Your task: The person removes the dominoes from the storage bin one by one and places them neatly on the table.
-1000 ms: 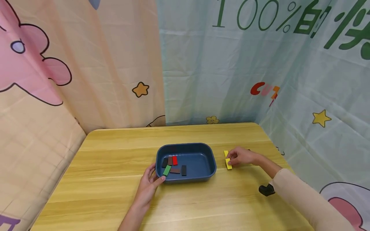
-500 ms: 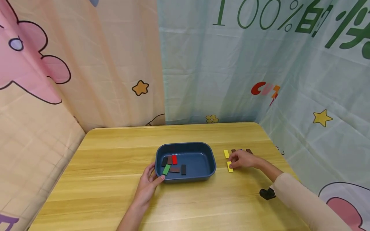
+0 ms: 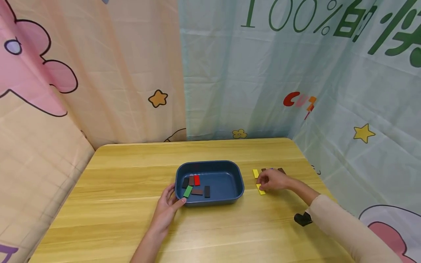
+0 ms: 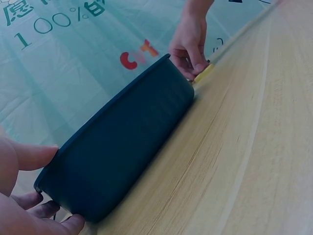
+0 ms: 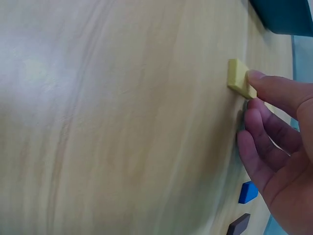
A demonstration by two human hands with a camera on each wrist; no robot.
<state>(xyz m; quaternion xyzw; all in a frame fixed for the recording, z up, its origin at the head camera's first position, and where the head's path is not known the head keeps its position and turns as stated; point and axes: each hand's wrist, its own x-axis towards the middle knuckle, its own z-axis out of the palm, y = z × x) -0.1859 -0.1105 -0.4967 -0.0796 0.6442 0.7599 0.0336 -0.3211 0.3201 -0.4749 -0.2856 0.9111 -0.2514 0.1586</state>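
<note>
My left hand (image 3: 166, 210) grips the left front corner of a dark blue rectangular tub (image 3: 213, 202), thumb at the rim and fingers around the end wall in the left wrist view. Inside its left half lie small domino-like blocks: a green block (image 3: 188, 191), a red block (image 3: 197, 180), and several brown and black ones. To the tub's right, my right hand (image 3: 274, 179) pinches a yellow block (image 5: 237, 77) between thumb and fingertips, low over the table. Another yellow block (image 3: 255, 173) lies just beyond it.
Behind my right hand lie a brown block (image 3: 281, 170) and a blue block (image 5: 248, 192), partly hidden in the head view. A black object (image 3: 302, 219) shows beside my right sleeve. Printed curtains (image 3: 220, 80) stand behind the wooden table (image 3: 131, 171).
My right hand has drawn the yellow block a little toward me and turned it, uncovering the other yellow block and the brown ones behind. My left hand stays on the tub.
</note>
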